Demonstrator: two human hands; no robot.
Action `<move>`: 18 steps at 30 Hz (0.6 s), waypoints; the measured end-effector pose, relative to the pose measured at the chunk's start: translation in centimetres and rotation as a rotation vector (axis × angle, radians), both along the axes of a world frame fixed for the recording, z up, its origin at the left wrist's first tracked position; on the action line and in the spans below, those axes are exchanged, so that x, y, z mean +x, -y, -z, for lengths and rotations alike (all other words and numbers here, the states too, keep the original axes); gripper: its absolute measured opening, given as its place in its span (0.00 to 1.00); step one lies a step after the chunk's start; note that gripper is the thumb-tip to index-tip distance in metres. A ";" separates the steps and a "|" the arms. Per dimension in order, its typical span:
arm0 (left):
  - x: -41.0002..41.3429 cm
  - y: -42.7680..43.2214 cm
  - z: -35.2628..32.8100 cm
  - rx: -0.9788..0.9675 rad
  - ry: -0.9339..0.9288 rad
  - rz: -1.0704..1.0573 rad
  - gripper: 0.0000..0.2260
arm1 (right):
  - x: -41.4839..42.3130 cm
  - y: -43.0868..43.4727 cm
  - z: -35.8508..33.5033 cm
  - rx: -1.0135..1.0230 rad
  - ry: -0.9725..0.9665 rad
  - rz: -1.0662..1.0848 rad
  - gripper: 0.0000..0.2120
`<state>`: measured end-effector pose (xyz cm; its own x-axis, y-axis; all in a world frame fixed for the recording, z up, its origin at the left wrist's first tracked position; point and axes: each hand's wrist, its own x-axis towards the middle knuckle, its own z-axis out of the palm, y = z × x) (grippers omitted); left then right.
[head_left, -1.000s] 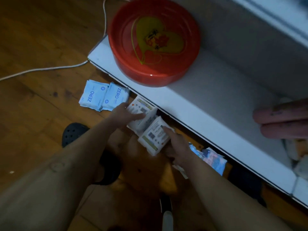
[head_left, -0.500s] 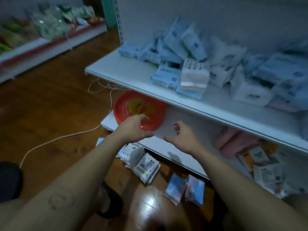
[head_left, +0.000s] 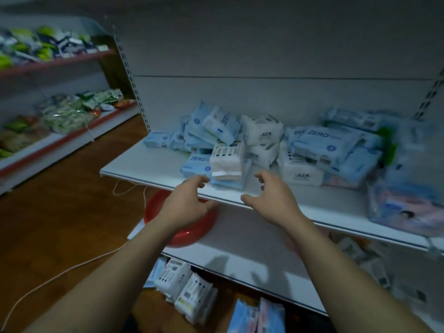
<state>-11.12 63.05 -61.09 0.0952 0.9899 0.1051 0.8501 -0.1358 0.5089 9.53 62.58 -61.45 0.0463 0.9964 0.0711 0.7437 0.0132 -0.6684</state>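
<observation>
Many blue packs (head_left: 322,145) around white pack (head_left: 227,162)

You have 2 hands out: left hand (head_left: 185,207), right hand (head_left: 274,200). You see 1 red bowl (head_left: 192,235), 1 white cord (head_left: 62,272), and 2 white packs on the floor (head_left: 72,212): near pack (head_left: 195,299), far pack (head_left: 171,277).

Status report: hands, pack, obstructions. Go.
Left hand, right hand: grip open, empty. White pack ahead on shelf, not gripped. Path clear.
</observation>
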 end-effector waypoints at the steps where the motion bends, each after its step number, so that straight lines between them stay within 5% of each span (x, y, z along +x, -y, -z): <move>1: 0.1 -0.4 -0.2 0.003 -0.012 -0.012 0.26 | 0.2 -0.4 -0.2 0.000 0.001 -0.002 0.32; 13: -1.0 -11.6 -6.1 0.232 0.062 -0.181 0.22 | -3.4 -8.9 -2.7 0.345 -0.181 0.082 0.26; 18: -1.5 -17.3 -6.2 0.098 0.274 -0.193 0.26 | -5.0 -13.1 -3.8 0.324 0.010 0.054 0.36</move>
<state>-12.62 80.31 -54.87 -0.1374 0.9708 0.1966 0.6986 -0.0458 0.7140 4.52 75.68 -57.63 0.0961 0.9180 0.3848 0.7558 0.1843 -0.6283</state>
